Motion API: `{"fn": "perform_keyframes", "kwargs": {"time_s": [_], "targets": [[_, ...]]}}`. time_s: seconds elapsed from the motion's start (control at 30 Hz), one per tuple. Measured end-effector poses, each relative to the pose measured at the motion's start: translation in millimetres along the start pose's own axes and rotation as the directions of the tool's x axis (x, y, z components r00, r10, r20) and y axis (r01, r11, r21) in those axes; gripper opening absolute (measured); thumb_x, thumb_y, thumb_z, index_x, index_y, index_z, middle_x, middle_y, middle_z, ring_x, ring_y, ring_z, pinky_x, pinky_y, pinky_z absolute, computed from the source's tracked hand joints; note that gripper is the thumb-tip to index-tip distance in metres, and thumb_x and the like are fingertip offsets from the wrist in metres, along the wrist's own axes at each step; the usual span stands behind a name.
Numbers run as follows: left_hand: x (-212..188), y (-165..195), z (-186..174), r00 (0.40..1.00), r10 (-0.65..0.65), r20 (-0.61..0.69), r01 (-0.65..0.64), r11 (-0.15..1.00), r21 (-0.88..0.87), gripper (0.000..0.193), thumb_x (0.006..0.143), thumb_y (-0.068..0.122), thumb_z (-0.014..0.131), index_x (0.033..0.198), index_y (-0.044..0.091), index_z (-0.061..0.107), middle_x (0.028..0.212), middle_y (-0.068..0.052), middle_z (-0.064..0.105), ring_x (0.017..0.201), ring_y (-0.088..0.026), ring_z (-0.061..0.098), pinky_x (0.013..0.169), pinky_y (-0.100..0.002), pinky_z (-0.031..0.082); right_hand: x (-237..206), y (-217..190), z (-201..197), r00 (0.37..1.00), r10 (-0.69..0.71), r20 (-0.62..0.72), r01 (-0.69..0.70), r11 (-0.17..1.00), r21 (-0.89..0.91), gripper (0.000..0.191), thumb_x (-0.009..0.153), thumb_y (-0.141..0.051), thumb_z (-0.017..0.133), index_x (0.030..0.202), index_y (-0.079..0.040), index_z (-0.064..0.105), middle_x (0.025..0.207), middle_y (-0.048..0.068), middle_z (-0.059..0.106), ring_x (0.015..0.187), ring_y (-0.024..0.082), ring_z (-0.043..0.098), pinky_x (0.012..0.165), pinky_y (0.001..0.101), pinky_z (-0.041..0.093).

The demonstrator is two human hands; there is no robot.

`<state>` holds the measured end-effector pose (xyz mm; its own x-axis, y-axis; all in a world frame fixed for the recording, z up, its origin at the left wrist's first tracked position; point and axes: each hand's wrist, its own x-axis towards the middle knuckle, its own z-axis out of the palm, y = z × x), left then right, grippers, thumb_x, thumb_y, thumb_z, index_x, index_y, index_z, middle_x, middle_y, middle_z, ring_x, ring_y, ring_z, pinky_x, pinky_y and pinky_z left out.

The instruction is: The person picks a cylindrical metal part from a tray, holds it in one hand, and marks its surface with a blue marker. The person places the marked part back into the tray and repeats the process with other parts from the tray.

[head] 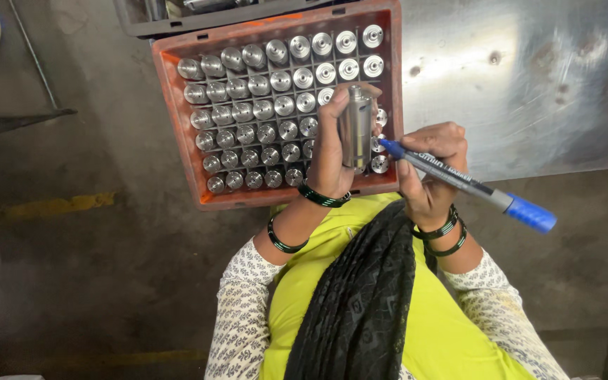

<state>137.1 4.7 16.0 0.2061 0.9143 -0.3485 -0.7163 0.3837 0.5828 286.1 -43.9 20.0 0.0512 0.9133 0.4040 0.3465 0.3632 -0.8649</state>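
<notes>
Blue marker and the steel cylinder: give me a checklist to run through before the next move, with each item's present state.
1. Left hand grips the steel cylinder firmly, held upright above the crate: ok.
2. Right hand holds the blue marker with its tip pointed at the cylinder: ok.
3. Marker uncapped, tip exposed: ok.
4. Tip touching the cylinder's surface: cannot tell; it sits right at the edge.
5. Orange crate within reach, its compartments filled with other steel cylinders: ok.
6. Mark already on the held cylinder: cannot tell.
</notes>
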Motion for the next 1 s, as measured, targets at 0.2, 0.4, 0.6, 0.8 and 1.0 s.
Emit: {"fn": "perform_keyframes", "kwargs": {"time_s": [0.2,0.4,0.6,0.8,1.0], "targets": [[-0.8,4.6,0.5,0.998,0.028,0.049,-0.035,0.990,0.139,0.042,0.107,0.041,0.046,0.125,0.004,0.058,0.094,-0.003,0.057,0.084,-0.010,0.056,0.077,-0.026,0.049,9.1,-2.5,-5.7,0.998,-0.059,0.005,0.059,0.994,-0.087,0.017,0.099,-0.008,0.068,0.109,-0.004,0.055,0.096,0.009,0.064,0.096,0.021,0.057,0.091,0.0315,0.042],[-1.5,5.5,1.4,0.996,0.041,0.079,-0.057,0.977,0.207,0.033,0.103,0.038,0.057,0.119,0.009,0.050,0.100,-0.003,0.055,0.087,-0.009,0.057,0.078,-0.024,0.051,10.8,3.0,-2.3,0.982,-0.180,0.055,0.188,0.939,-0.287,0.018,0.090,-0.012,0.070,0.105,-0.006,0.061,0.084,0.008,0.063,0.078,0.022,0.051,0.088,0.0402,0.038],[1.8,7.6,-2.5,0.997,0.070,0.030,-0.075,0.978,0.195,0.037,0.100,0.038,0.062,0.117,0.006,0.054,0.105,-0.005,0.057,0.089,-0.010,0.060,0.076,-0.024,0.053,6.4,-2.0,2.4,0.973,-0.199,0.117,0.220,0.952,-0.211,0.018,0.093,-0.016,0.066,0.106,-0.008,0.056,0.091,0.006,0.066,0.084,0.022,0.059,0.089,0.0410,0.040],[3.9,1.4,-2.5,0.998,0.060,0.016,-0.061,0.995,0.079,0.041,0.106,0.045,0.056,0.113,0.005,0.056,0.095,-0.012,0.063,0.085,-0.015,0.067,0.079,-0.027,0.056,14.6,9.4,0.6,0.981,-0.183,0.064,0.191,0.969,-0.158,0.015,0.100,-0.015,0.066,0.109,-0.007,0.058,0.092,0.006,0.066,0.086,0.024,0.058,0.088,0.0373,0.042],[8.2,0.1,-5.4,0.992,0.128,0.012,-0.129,0.985,0.113,0.034,0.108,0.037,0.056,0.115,0.004,0.055,0.102,-0.005,0.061,0.090,-0.014,0.064,0.085,-0.032,0.058,4.5,10.0,8.5,0.971,-0.225,0.084,0.235,0.963,-0.134,0.016,0.090,-0.017,0.067,0.101,-0.010,0.058,0.085,0.005,0.063,0.076,0.020,0.055,0.083,0.0383,0.041]]}}
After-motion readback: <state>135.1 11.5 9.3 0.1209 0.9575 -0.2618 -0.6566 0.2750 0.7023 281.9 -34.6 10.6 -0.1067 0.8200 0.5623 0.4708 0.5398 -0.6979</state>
